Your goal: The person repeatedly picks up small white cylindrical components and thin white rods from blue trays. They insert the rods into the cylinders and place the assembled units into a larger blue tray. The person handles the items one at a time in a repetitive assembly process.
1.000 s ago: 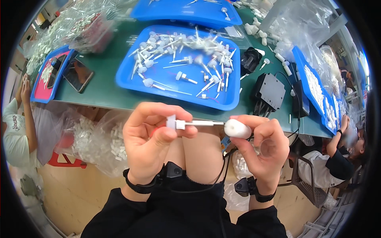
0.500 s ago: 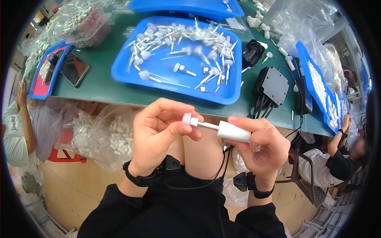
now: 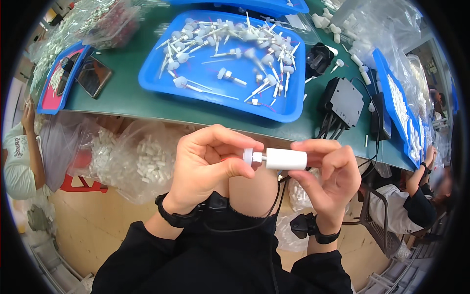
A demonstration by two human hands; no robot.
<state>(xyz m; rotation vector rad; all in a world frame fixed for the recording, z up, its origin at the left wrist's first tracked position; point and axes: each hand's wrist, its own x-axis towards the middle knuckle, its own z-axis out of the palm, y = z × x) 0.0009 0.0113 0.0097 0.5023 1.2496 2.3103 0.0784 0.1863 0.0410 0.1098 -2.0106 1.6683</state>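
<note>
My left hand (image 3: 208, 166) pinches a small white cap (image 3: 251, 157) on the end of a thin metal pin. My right hand (image 3: 329, 177) grips a white plastic cylinder (image 3: 286, 159) that lies level, with the pin pushed almost fully into it. Both hands meet in front of my lap, below the edge of the green table (image 3: 122, 100). A blue tray (image 3: 161, 81) on the table ahead holds several loose white pin-and-cap parts (image 3: 234, 78).
Black boxes with cables (image 3: 344, 102) lie right of the tray. More blue trays (image 3: 391, 93) with white parts stand at right and far left (image 3: 43, 100), with a phone (image 3: 93, 76) beside. Clear bags of white pieces (image 3: 147, 161) hang below the table. People sit left (image 3: 19, 157) and right (image 3: 416, 206).
The pin has slid into the white cylinder, so cap and cylinder now nearly touch. My hands have come closer together and the cylinder has levelled out.
</note>
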